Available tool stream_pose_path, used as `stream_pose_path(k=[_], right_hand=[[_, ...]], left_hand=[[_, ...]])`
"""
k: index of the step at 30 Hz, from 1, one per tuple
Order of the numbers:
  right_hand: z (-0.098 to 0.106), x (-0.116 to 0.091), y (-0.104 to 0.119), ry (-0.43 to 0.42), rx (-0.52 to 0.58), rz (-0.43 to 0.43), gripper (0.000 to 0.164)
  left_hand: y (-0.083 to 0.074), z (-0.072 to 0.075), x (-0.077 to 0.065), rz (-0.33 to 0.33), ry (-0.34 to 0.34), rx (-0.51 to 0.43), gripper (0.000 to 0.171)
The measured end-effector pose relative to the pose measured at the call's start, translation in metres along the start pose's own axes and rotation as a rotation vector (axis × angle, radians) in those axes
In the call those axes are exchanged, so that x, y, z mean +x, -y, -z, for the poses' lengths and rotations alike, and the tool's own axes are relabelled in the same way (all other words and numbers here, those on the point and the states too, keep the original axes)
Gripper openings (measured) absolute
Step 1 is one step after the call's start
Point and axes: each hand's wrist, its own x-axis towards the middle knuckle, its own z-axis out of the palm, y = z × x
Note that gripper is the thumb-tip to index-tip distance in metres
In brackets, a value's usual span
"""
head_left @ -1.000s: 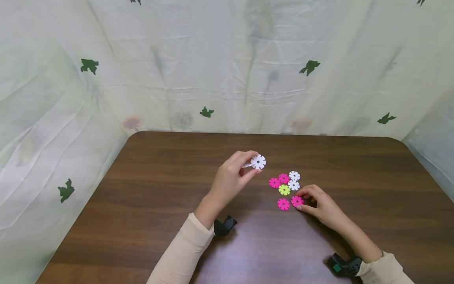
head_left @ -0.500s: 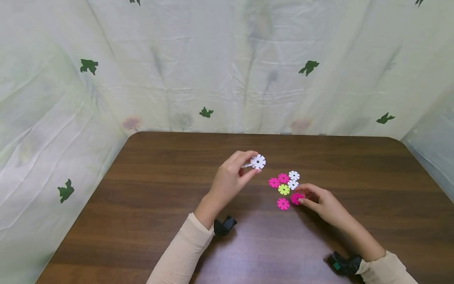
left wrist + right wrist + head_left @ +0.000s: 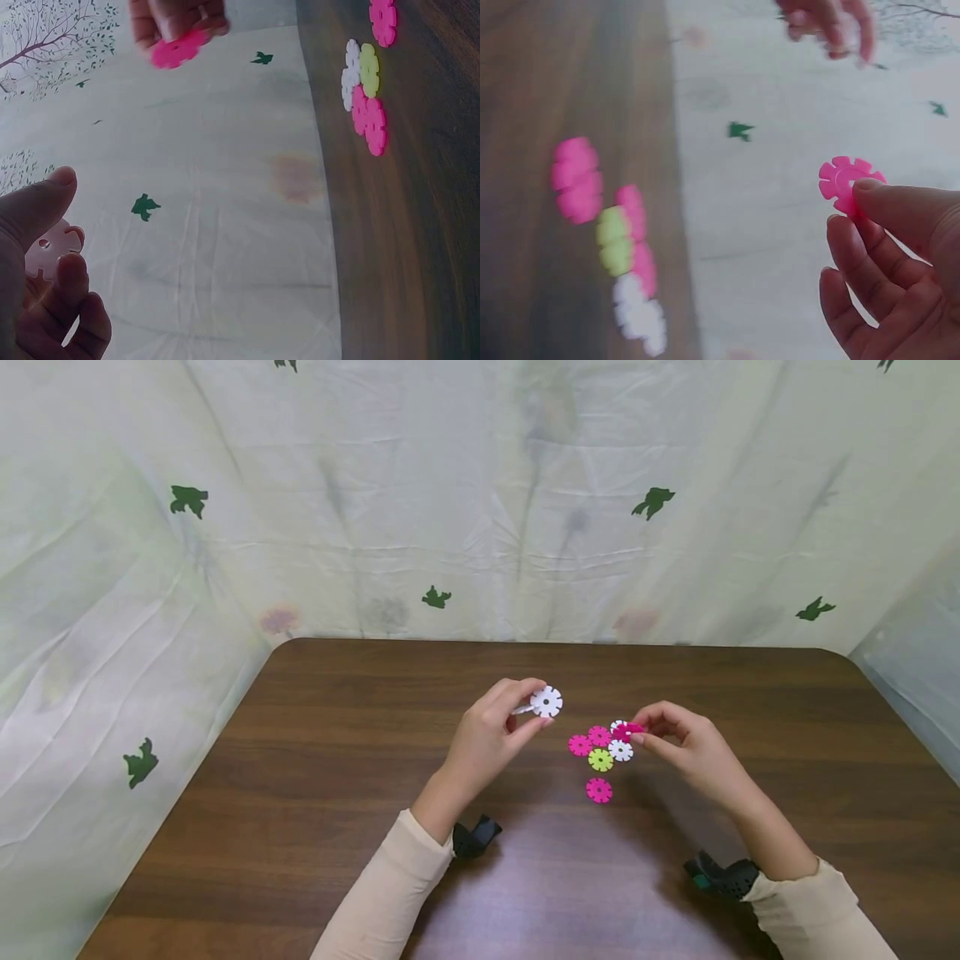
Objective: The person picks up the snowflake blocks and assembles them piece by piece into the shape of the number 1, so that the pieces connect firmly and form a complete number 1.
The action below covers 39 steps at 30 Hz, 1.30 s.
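1. By the left hand (image 3: 489,731), a white notched disc (image 3: 553,708) is pinched between thumb and fingers, raised above the tabletop (image 3: 360,735). A second white piece (image 3: 522,710), seen nearly edge-on, is held beside it; whether the two are interlocked cannot be told.
2. By the right hand (image 3: 693,747), a pink notched disc (image 3: 624,732) is pinched between thumb and fingers, also raised. It is seen tilted in the head view.
3. On the tabletop, a flat cluster is noted: two pink loose discs (image 3: 580,738), a yellow-green disc (image 3: 594,761) and two white loose discs (image 3: 615,752). The farther white one is partly covered, in the head view, by the raised pink disc.
4. A lone pink disc (image 3: 592,792) is set apart from the cluster, on the person's side.
5. Behind the tabletop, a pale cloth backdrop (image 3: 480,485) with green bird-like shapes (image 3: 654,502) is hung.
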Motion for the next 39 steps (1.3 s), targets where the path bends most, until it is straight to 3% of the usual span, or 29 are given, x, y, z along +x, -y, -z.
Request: stream_pose_path(k=[6,16,26,39], right_hand=[[0.004,0.017,0.02,-0.039,0.042,0.032,0.014],[-0.001,0.032,0.063,-0.042,0.123,0.163,0.016],[-0.014,0.038,0.043,-0.045,0.236,0.21,0.016],[-0.021,0.038,0.04,-0.019,0.282,0.216,0.016]], left_hand=[[0.0,0.0,0.001,-0.007,0.0,-0.001,0.037],[-0.001,0.0,0.0,-0.003,0.01,-0.002,0.037],[-0.004,-0.001,-0.001,0.0,0.04,0.02,0.039],[-0.006,-0.005,-0.001,-0.029,0.067,0.041,0.039]])
